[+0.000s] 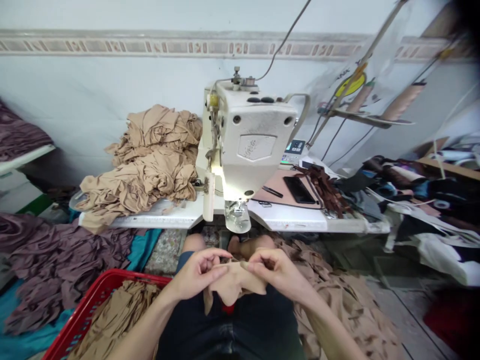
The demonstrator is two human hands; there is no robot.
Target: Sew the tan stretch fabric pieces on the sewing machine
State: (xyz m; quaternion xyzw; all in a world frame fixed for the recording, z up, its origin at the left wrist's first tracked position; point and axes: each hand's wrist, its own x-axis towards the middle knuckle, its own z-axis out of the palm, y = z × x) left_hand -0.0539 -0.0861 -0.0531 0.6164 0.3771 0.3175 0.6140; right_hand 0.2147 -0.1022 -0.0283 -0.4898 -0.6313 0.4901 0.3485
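1. Lower left, the red basket [123,275] carries crumpled tan cloth [112,315].
2. Lower centre, here's the action: left hand [197,272] and right hand [275,270] pinch a tan fabric piece [234,282] between them, above the lap.
3. Mid-frame, the white table's [300,220] front edge lies beyond both hands, a gap between.
4. On it, sewing machine [251,140] centre, tan heap [150,155] left, phone [299,190] right; pale wall [150,90] behind.

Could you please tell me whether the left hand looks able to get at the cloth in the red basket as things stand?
Probably yes: the cloth shows in the open-topped red basket on that side, but the left hand would likely need to release the tan piece first.
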